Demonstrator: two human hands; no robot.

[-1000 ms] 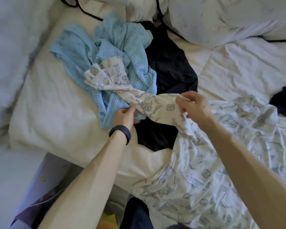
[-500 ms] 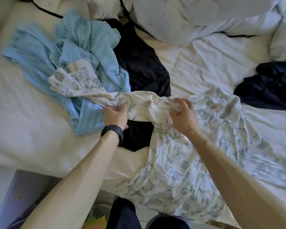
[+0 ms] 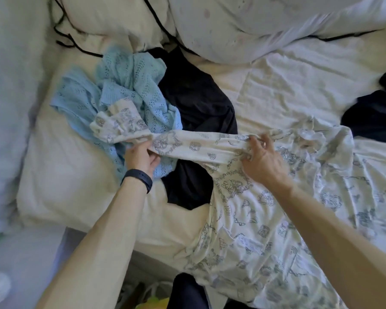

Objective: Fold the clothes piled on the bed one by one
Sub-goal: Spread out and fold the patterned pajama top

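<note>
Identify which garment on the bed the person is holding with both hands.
The white printed garment: the left hand and right hand grip its stretched sleeve. The light blue knit and the dark garments are not held.

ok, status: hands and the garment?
Left hand grips the printed garment by its sleeve. Right hand pinches it near the shoulder. Sleeve stretched across blue knit and dark garment, unfolded.

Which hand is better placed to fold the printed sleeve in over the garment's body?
Probably the left hand: it grips the sleeve near the cuff, while the right hand holds the shoulder end.
</note>
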